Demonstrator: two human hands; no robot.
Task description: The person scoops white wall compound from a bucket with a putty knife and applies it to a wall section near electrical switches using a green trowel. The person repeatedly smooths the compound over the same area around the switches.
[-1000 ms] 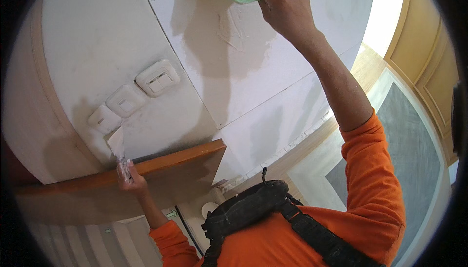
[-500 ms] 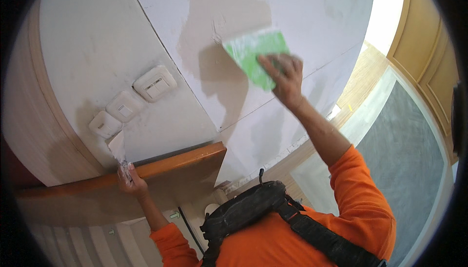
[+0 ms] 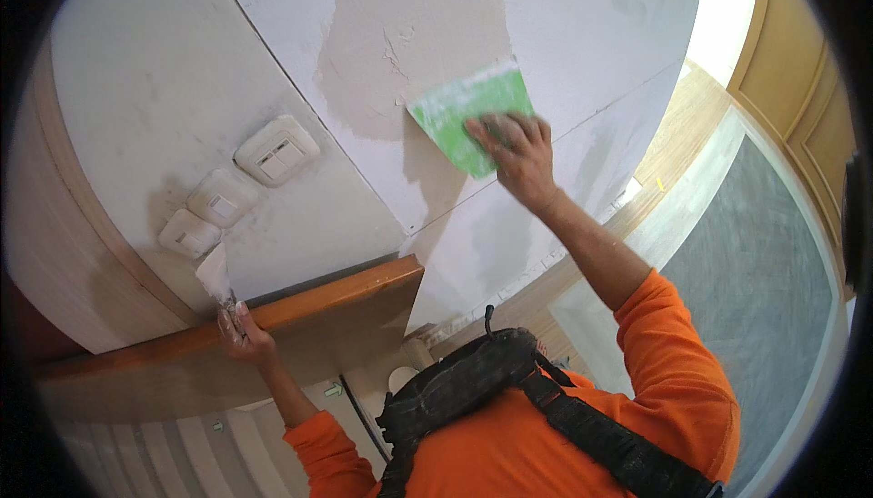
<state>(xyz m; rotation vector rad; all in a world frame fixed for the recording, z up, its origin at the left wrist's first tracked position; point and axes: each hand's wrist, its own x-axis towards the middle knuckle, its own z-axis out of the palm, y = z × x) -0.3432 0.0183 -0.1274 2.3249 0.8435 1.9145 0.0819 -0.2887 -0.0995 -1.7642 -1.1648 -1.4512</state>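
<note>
My right hand (image 3: 518,157) grips a green plastic putty spreader (image 3: 468,120), fingers closed on its lower right part. White filler smears the spreader's upper face, and its far edge lies at or close to the wall. A beige, damp-looking patch of filler (image 3: 400,43) with a few raised ridges covers the white wall board (image 3: 582,34) just beyond it. At the left, my left hand (image 3: 245,334) is closed around the handle of a putty knife (image 3: 214,271), its whitish blade pointing up near the wall switches. Filler coats the knife's handle and my fingers.
Several white switch plates (image 3: 277,152) line the grey wall at the left. Below them runs a wooden ledge (image 3: 318,302), with steps (image 3: 191,452) at the lower left. A dark grey floor panel (image 3: 746,316) and wooden panelling (image 3: 791,89) are on the right.
My right hand and the spreader have moved slightly down and left, uncovering more of the filler patch. The left hand keeps its hold on the putty knife. The view has shifted a little.
</note>
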